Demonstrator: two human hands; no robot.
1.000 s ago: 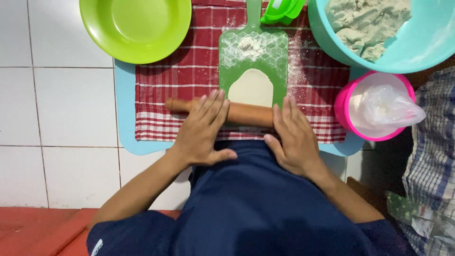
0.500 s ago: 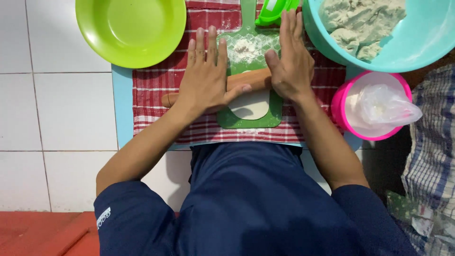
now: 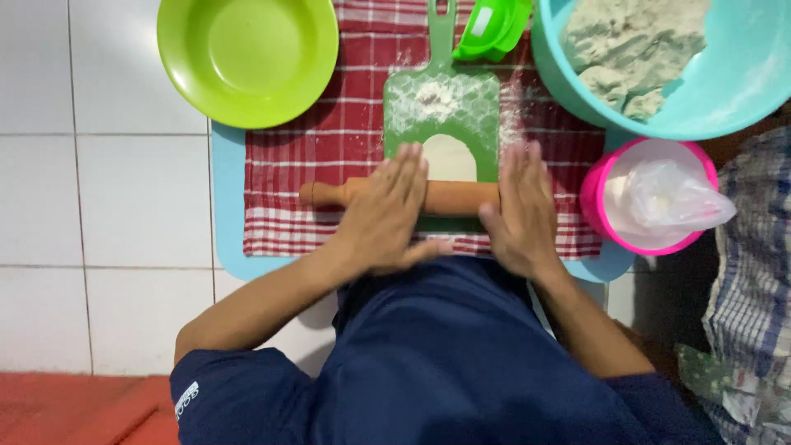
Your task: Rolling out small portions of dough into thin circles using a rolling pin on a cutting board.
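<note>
Dough [image 3: 449, 156], a pale flattened piece on green floured paddle board [image 3: 445, 107], just beyond wooden rolling pin [image 3: 449, 198]. Pin's long axis left to right, crossing board's near end. Left hand [image 3: 383, 210] and right hand [image 3: 519, 206] flat on pin, fingers outstretched, gripping nothing, pointing toward dough. Beneath, red checked cloth [image 3: 313, 156]; teal bowl [image 3: 741, 91] at far right.

- Pin [image 3: 449, 198] under my palms: smooth matt wood.
- Board [image 3: 442, 111]: green plastic, flour-dusted.
- Cloth [image 3: 329, 140]: woven checked fabric, matt.
- Plate [image 3: 247, 62]: glossy plastic.
- Dough [image 3: 449, 158]: pale, smooth.
</note>
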